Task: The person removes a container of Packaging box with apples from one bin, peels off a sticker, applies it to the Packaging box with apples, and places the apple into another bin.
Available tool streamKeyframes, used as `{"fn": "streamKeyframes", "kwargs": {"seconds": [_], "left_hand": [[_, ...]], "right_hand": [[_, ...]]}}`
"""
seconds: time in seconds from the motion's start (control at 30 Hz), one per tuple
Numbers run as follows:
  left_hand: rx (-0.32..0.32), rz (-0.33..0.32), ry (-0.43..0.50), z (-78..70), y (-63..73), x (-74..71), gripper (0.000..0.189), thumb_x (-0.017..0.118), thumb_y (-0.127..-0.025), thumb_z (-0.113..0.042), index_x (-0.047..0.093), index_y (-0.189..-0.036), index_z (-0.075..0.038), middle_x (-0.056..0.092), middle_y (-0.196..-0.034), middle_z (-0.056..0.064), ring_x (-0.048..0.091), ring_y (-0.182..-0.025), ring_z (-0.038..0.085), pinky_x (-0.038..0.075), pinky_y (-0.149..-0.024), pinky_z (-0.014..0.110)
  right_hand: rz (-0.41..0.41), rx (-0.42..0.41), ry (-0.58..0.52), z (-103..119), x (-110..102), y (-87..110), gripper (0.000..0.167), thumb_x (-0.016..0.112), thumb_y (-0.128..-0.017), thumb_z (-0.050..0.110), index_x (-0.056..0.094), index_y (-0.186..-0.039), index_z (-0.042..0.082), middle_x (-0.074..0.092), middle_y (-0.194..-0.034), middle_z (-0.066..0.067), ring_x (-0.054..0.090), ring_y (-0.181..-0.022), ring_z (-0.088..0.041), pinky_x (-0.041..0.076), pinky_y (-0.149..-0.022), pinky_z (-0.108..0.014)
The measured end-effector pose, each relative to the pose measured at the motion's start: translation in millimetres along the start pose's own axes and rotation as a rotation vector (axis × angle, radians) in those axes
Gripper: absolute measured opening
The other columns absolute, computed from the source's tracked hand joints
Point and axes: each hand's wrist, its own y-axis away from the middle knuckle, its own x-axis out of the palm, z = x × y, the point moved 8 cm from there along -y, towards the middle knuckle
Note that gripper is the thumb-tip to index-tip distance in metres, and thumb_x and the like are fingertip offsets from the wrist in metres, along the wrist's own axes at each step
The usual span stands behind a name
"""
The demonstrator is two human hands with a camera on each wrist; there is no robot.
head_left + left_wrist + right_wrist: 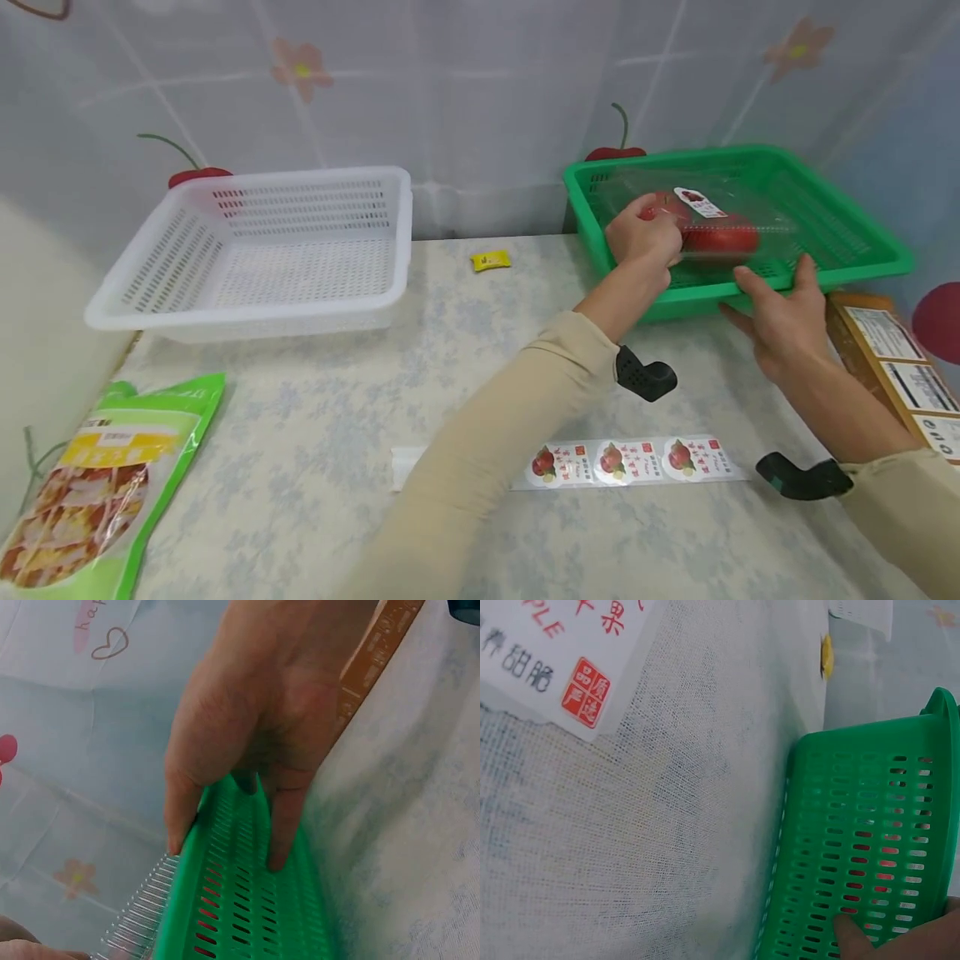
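Observation:
A clear plastic box (768,227) with red apples (723,237) inside and a white apple label (699,202) on its lid rests tilted in the green basket (862,242). My left hand (645,237) grips the box at its near left corner. With thumb and fingers on both sides of the rim, my right hand (795,329) holds the basket's front wall. The left wrist view shows this right hand (255,727) straddling the basket (240,900). A finger (851,937) presses the slotted wall in the right wrist view.
A white basket (247,312) stands back left, with a small yellow packet (491,261) between the baskets. A strip of apple labels (615,462) lies in front, partly under the left sleeve. A green snack bag (112,483) lies left; a brown box (870,358) sits beside the right forearm.

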Motion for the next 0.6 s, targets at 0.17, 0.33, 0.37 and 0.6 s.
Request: {"fn": "streamKeyframes", "kwargs": {"seconds": [0.17, 0.33, 0.37, 0.6], "left_hand": [[0.021, 0.052, -0.149, 5.3, -3.5, 0.8, 0.033, 0.067, -0.093, -0.011, 0.065, -0.123, -0.026, 0.049, -0.118, -0.004, 0.051, -0.101, 0.014, 0.056, -0.074, 0.031], [0.031, 0.119, -0.247, 3.8, -2.3, 4.6, 0.046, 0.071, -0.092, -0.03, 0.056, -0.135, -0.026, 0.048, -0.127, -0.003, 0.045, -0.121, 0.015, 0.051, -0.087, 0.033], [0.033, 0.126, -0.257, 2.9, -2.0, 4.8, 0.049, 0.072, -0.09, -0.034, 0.055, -0.136, -0.026, 0.049, -0.129, -0.004, 0.042, -0.126, 0.015, 0.05, -0.089, 0.034], [0.054, 0.194, -0.292, 0.0, 0.0, 6.2, 0.056, 0.073, -0.088, -0.039, 0.053, -0.137, -0.024, 0.047, -0.137, -0.006, 0.027, -0.141, 0.017, 0.049, -0.092, 0.036]], "right_hand": [[0.007, -0.004, 0.028, 0.3, 2.6, 2.6, 0.101, 0.065, -0.092, 0.031, -0.013, -0.154, 0.042, -0.007, -0.162, 0.015, 0.008, -0.147, -0.012, 0.029, -0.104, -0.043], [-0.008, 0.002, 0.053, 1.6, -0.6, 3.8, 0.102, 0.063, -0.093, 0.032, -0.021, -0.151, 0.042, -0.014, -0.161, 0.017, 0.005, -0.147, -0.011, 0.027, -0.107, -0.043], [-0.005, 0.002, 0.054, 1.9, -0.9, 3.6, 0.102, 0.063, -0.093, 0.032, -0.022, -0.151, 0.042, -0.015, -0.16, 0.018, 0.004, -0.147, -0.011, 0.027, -0.107, -0.043], [0.015, -0.011, 0.07, 3.8, 1.0, 3.6, 0.098, 0.063, -0.094, 0.031, -0.015, -0.153, 0.044, -0.01, -0.162, 0.015, 0.005, -0.148, -0.013, 0.026, -0.106, -0.045]]}}
